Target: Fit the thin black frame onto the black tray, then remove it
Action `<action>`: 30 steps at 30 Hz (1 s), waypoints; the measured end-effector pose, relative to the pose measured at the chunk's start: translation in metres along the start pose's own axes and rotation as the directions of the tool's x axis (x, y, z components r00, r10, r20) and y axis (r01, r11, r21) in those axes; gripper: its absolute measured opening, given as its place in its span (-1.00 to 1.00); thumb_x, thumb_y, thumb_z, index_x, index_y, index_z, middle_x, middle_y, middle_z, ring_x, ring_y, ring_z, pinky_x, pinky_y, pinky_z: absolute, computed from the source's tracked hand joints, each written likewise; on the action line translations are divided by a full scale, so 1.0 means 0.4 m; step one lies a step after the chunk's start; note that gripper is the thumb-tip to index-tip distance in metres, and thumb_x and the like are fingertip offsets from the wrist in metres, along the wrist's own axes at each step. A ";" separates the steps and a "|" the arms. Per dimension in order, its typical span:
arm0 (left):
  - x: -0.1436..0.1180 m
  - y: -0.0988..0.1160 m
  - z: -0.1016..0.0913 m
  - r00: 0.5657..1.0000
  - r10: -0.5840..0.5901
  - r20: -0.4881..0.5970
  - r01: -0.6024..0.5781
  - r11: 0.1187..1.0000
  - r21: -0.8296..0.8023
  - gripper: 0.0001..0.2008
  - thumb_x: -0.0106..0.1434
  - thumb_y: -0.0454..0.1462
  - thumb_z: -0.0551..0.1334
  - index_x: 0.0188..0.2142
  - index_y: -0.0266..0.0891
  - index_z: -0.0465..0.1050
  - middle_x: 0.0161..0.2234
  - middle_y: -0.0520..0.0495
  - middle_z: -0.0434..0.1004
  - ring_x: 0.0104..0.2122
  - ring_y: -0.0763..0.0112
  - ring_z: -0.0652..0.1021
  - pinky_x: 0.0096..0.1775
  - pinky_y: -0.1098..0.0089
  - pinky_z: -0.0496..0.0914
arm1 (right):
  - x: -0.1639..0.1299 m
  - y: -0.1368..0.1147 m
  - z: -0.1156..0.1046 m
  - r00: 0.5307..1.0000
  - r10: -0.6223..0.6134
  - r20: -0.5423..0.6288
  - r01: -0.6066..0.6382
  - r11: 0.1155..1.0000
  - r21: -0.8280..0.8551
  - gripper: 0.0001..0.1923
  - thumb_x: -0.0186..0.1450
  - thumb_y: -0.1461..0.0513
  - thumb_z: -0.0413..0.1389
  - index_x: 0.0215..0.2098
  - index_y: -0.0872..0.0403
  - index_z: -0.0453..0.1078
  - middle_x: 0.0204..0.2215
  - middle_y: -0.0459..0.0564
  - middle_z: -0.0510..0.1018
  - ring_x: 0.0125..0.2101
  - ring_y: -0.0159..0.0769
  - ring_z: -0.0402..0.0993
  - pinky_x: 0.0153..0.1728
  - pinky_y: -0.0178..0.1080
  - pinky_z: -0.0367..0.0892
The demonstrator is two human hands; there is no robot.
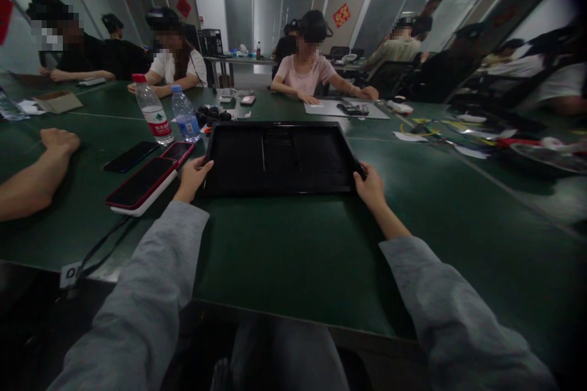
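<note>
A black rectangular panel with a raised rim lies over the green table in front of me. It resembles a computer monitor or its casing, though which one I cannot tell. Thin light lines and a darker block show near its middle. My left hand grips its left edge, thumb on top. On the opposite side, my right hand holds the right edge the same way. Fingers under the rim are hidden on both sides.
Left of the panel are a phone in a red case on a white block, a dark phone, and two water bottles. Another person's forearm rests at far left. Cables lie right. A person in pink sits opposite.
</note>
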State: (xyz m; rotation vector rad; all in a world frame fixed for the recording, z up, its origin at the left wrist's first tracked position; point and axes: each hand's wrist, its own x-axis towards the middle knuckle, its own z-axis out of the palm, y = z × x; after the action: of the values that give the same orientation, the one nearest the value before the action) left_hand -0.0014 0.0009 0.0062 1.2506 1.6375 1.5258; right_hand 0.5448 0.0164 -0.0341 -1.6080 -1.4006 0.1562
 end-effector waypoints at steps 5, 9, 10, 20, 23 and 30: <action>0.002 0.002 -0.001 0.999 -0.015 -0.047 0.016 1.000 0.011 -0.53 0.14 -0.35 0.43 0.07 -0.35 0.62 -0.02 -0.30 0.71 0.05 0.10 0.67 0.19 0.13 0.51 | -0.003 -0.023 -0.004 0.999 0.052 0.012 -0.052 0.999 0.012 -0.46 0.23 0.23 0.09 0.18 0.15 0.45 0.11 0.27 0.59 0.19 0.04 0.50 0.34 0.17 0.30; -0.002 0.009 0.003 0.997 -0.042 -0.061 0.042 0.999 -0.008 -0.52 0.13 -0.35 0.44 0.08 -0.32 0.62 -0.07 -0.27 0.72 -0.03 0.13 0.70 0.12 0.15 0.56 | -0.009 -0.037 -0.008 0.997 0.083 -0.006 -0.082 0.995 0.052 -0.46 0.18 0.26 0.07 0.13 0.13 0.47 0.06 0.23 0.62 0.15 0.01 0.53 0.32 0.15 0.32; -0.004 0.013 0.003 0.997 -0.048 -0.065 0.047 0.999 -0.014 -0.53 0.14 -0.34 0.44 0.07 -0.32 0.62 -0.06 -0.27 0.72 -0.03 0.12 0.70 0.11 0.15 0.56 | -0.010 -0.038 -0.010 0.996 0.089 -0.014 -0.088 0.994 0.062 -0.47 0.16 0.25 0.08 0.11 0.12 0.48 0.03 0.22 0.63 0.12 0.01 0.54 0.29 0.16 0.34; -0.024 0.070 -0.026 0.991 -0.094 -0.098 0.099 0.994 0.050 -0.80 0.13 -0.35 0.47 -0.20 -0.32 0.69 -0.09 -0.24 0.75 0.06 0.07 0.66 0.14 0.19 0.53 | -0.072 -0.043 -0.172 0.890 0.247 0.382 -0.364 0.890 0.274 -0.26 0.13 0.16 0.28 0.28 -0.05 0.31 -0.33 -0.10 0.62 -0.38 -0.16 0.60 -0.30 -0.09 0.59; -0.037 0.074 -0.023 0.996 -0.089 -0.024 0.091 0.995 0.051 -0.81 0.08 -0.31 0.49 -0.26 -0.28 0.70 -0.22 -0.17 0.76 -0.01 0.03 0.69 0.08 0.15 0.57 | -0.108 -0.048 -0.237 0.813 0.282 0.509 -0.473 0.830 0.295 -0.15 0.16 0.09 0.35 0.37 -0.05 0.22 -0.25 0.00 0.68 -0.35 -0.05 0.65 -0.28 0.02 0.62; -0.044 0.062 -0.012 0.998 -0.025 0.054 0.022 0.998 0.057 -0.75 0.07 -0.12 0.54 -0.32 -0.23 0.71 -0.32 -0.14 0.74 -0.04 0.00 0.68 0.09 0.11 0.53 | -0.098 -0.052 -0.203 0.898 0.304 0.318 -0.417 0.818 0.396 -0.17 0.08 0.06 0.35 0.32 -0.05 0.36 -0.16 0.05 0.70 -0.22 0.07 0.68 -0.14 0.18 0.62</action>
State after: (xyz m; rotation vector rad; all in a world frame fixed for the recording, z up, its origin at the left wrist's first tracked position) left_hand 0.0076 -0.0192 0.0276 1.2872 1.6645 1.4282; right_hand 0.5690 -0.0638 0.0053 -1.4647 -1.1013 0.8756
